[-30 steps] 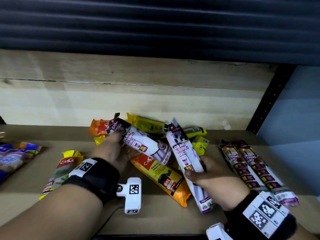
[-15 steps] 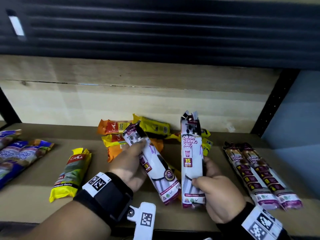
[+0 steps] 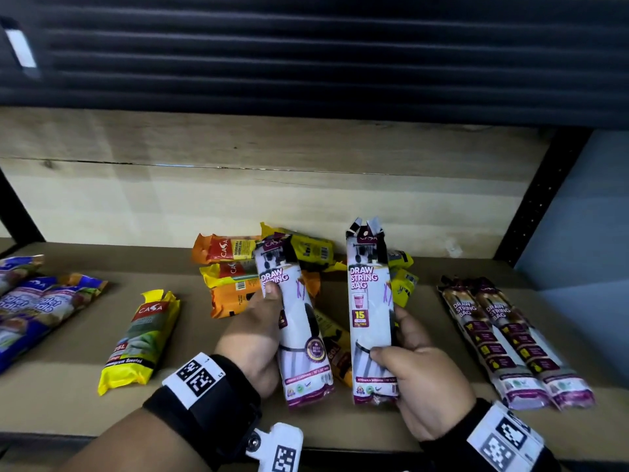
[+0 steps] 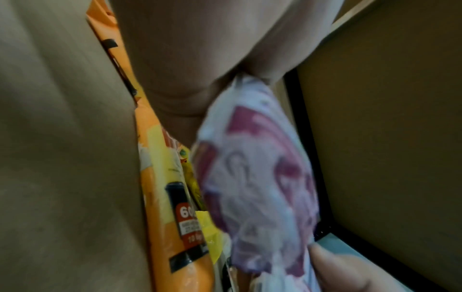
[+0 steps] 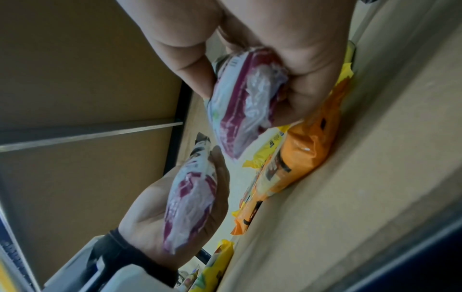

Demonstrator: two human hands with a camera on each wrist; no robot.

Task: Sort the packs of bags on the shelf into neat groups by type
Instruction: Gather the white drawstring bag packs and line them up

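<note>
Each hand holds up one white-and-purple "Draw String Bag" pack above the shelf. My left hand (image 3: 263, 330) grips the left pack (image 3: 296, 332), thumb across its front. My right hand (image 3: 405, 356) grips the right pack (image 3: 369, 301) near its lower half, held almost upright. In the right wrist view the right pack (image 5: 240, 102) sits in curled fingers and the left pack (image 5: 190, 201) lies in the other palm. The left pack (image 4: 257, 177) fills the left wrist view, blurred. Two matching drawstring packs (image 3: 510, 338) lie side by side on the shelf's right.
A loose heap of orange and yellow packs (image 3: 238, 267) lies behind my hands against the wooden back panel (image 3: 238, 199). One yellow pack (image 3: 143, 338) lies alone left of centre. Blue packs (image 3: 37, 308) sit at far left. A black upright (image 3: 541, 195) bounds the cardboard shelf (image 3: 68, 396) on the right.
Both hands lifted their drawstring packs off the heap and turned them upright, side by side. The camera view pulled back, showing more of the shelf's left.
</note>
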